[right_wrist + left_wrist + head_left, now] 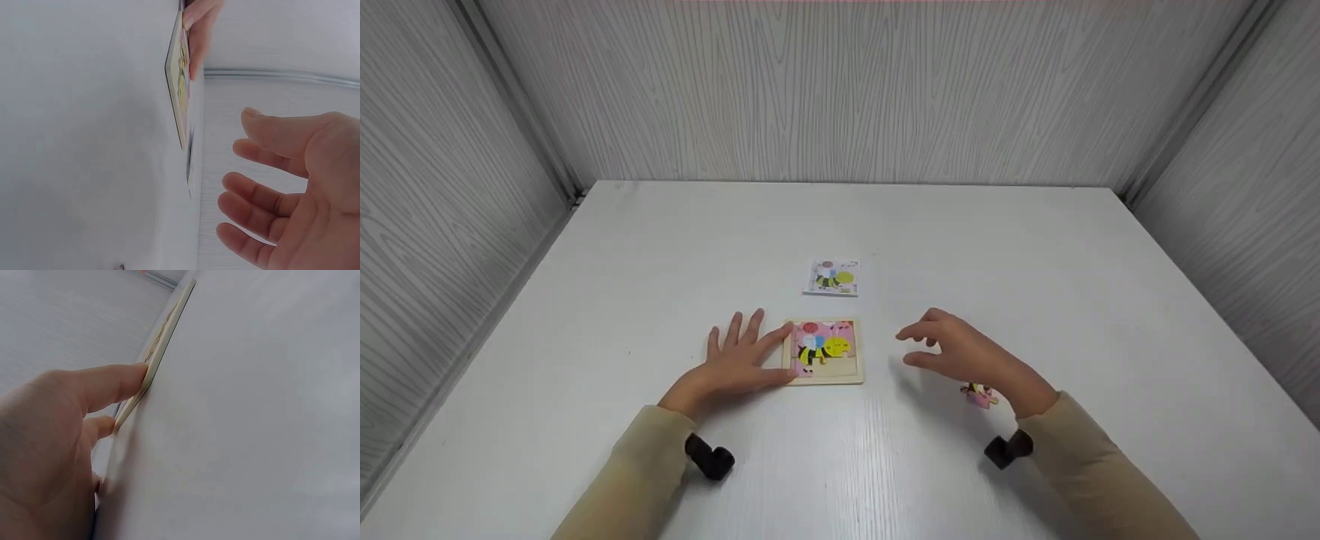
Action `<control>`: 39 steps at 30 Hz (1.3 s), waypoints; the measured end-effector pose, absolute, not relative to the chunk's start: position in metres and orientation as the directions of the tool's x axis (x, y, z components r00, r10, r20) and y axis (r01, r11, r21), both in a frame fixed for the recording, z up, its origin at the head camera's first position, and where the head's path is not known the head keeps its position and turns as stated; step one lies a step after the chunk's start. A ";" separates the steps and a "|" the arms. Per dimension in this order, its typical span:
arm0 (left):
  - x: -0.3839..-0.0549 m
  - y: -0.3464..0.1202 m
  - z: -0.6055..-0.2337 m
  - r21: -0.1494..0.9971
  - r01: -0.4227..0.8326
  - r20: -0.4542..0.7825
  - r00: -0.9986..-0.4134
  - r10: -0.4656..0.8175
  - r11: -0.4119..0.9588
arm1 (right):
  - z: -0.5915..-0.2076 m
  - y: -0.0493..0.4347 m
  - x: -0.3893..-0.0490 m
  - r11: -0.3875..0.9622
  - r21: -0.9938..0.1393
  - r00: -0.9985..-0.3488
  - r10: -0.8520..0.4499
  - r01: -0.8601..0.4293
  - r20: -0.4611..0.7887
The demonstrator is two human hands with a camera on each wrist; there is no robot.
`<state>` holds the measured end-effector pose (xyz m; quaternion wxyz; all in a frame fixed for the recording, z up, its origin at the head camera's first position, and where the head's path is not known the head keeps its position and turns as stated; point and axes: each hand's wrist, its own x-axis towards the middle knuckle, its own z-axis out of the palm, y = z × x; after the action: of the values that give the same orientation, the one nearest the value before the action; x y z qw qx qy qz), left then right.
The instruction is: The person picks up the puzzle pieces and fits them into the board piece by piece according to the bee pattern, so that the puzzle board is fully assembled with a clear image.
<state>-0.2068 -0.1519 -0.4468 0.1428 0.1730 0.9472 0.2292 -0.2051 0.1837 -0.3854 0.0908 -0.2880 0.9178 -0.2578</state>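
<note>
A square wooden jigsaw puzzle tray [861, 367] lies flat before me, with a bee picture partly laid in it. Bare wood shows in its lower right part. My left hand [739, 365] spreads its fingers at the tray's left side, the thumb and index fingertip touching the frame. In the left wrist view these straight fingers [121, 382] meet the tray's edge. Held above the table, to the right of the tray, my right hand [956, 346] has loosely bent fingers with nothing between them. A loose pink jigsaw piece [979, 395] lies below the right wrist, partly hidden by it.
Behind the tray lies a flat square card [832, 278] with the same bee picture. All this rests on a white table [840, 465], bounded by pale wood-grain panels [840, 90] at the back and both sides. Each wrist carries a small black camera [711, 459].
</note>
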 end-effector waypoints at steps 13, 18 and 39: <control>-0.206 -0.153 -0.446 0.488 0.264 -0.191 -0.898 0.397 0.832 | -0.395 0.249 -0.185 0.712 -0.574 -0.858 -0.512 -0.405 -0.030; -0.206 -0.153 -0.446 0.492 0.274 -0.184 -0.895 0.406 0.826 | -0.400 0.266 -0.178 0.760 -0.521 -0.877 -0.478 -0.389 -0.043; -0.208 -0.152 -0.447 0.457 0.279 -0.188 -0.898 0.398 0.845 | -0.411 0.273 -0.166 0.796 -0.439 -0.875 -0.482 -0.416 -0.044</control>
<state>-0.2080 -0.1518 -0.4471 0.1393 0.1783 0.9502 0.2141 -0.1655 0.2735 -0.4110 0.0768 -0.2377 0.9446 -0.2131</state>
